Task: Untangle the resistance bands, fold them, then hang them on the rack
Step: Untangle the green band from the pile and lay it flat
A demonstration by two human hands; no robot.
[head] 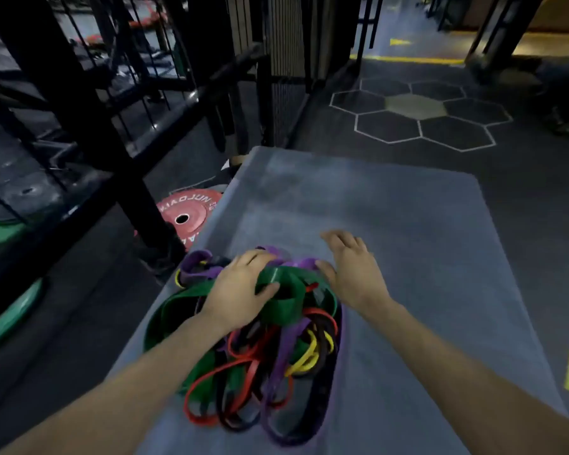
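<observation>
Both bare forearms reach forward from the lower edge of the view, converging slightly toward the middle. The left hand (240,287) lies palm down with its fingers curled over and its thumb hooked inward (a gripping pose, knuckles up). The right hand (352,267) sits just beside it, palm down and flat, fingers straight and held loosely together, thumb spread toward the left hand
</observation>
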